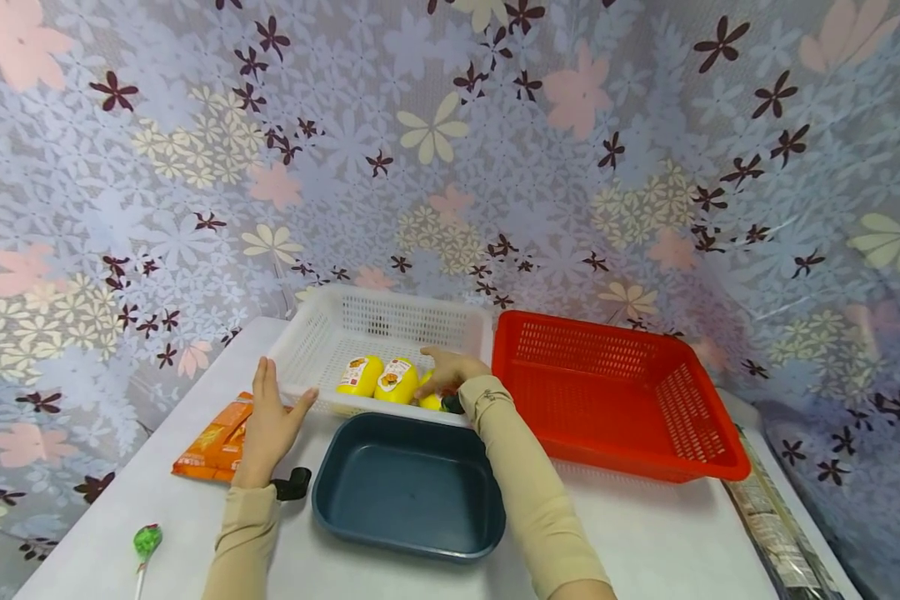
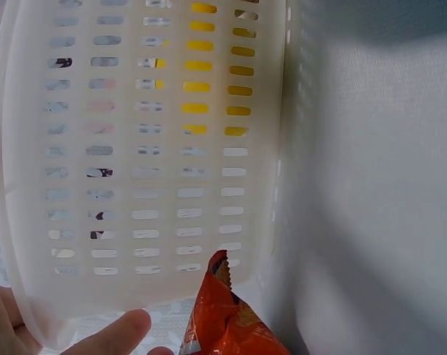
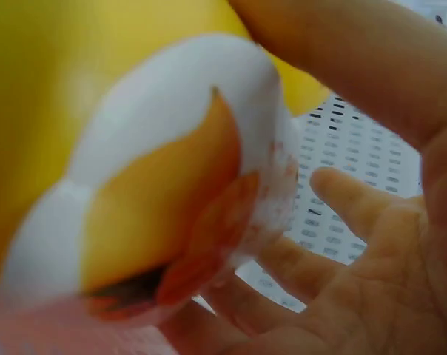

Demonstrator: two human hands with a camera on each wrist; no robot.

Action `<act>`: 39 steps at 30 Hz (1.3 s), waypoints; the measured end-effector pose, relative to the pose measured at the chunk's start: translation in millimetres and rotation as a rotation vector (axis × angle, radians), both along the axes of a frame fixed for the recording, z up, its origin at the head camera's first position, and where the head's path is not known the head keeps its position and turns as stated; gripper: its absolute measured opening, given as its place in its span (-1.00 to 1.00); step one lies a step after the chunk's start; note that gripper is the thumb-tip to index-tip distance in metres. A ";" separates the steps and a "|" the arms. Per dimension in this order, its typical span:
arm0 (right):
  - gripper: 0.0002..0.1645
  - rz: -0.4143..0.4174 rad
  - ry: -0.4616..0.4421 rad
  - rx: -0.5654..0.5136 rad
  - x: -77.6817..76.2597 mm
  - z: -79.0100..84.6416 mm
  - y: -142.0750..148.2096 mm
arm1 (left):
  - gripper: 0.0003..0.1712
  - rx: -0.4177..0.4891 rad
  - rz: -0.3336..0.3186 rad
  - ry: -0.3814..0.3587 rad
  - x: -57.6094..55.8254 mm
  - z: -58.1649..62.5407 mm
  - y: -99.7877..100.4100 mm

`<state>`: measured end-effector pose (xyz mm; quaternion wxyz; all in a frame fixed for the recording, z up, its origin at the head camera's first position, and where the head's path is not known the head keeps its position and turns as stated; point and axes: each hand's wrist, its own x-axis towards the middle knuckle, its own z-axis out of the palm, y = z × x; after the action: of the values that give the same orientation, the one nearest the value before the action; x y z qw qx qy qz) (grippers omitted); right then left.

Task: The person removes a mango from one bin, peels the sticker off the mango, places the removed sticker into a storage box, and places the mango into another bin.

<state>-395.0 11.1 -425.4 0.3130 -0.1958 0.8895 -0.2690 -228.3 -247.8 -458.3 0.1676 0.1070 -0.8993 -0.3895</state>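
Observation:
In the head view, several yellow egg-shaped containers with white picture labels lie along the near side of a white plastic basket. My right hand reaches into the basket around the rightmost yellow container. In the right wrist view the thumb lies over it and some fingers pass behind it, while one finger stands free. My left hand is at the basket's left near corner with straight, spread fingers and holds nothing. Whether its fingertips touch the rim is unclear. Beside this hand lies an orange snack bag, partly covered by it.
A dark blue tub sits between my forearms, in front of the white basket. To the right stands a red basket. A green lollipop lies at the front left, and a long printed package at the right edge.

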 end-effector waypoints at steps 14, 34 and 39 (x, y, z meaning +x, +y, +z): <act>-0.23 0.117 0.023 -0.051 7.0 12.2 11.6 | 0.05 0.008 -0.009 -0.004 1.0 0.8 4.3; -0.22 0.085 0.023 -0.265 11.2 24.7 23.3 | 0.06 0.008 -0.003 -0.019 3.3 3.7 4.0; -0.22 0.055 0.071 -0.365 19.4 33.7 34.1 | 0.04 0.000 0.005 -0.018 5.2 3.4 5.8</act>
<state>-375.6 45.3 -391.7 0.2481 -0.2831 0.8308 -0.4100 -223.1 -241.9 -454.9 0.1603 0.1128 -0.9005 -0.3882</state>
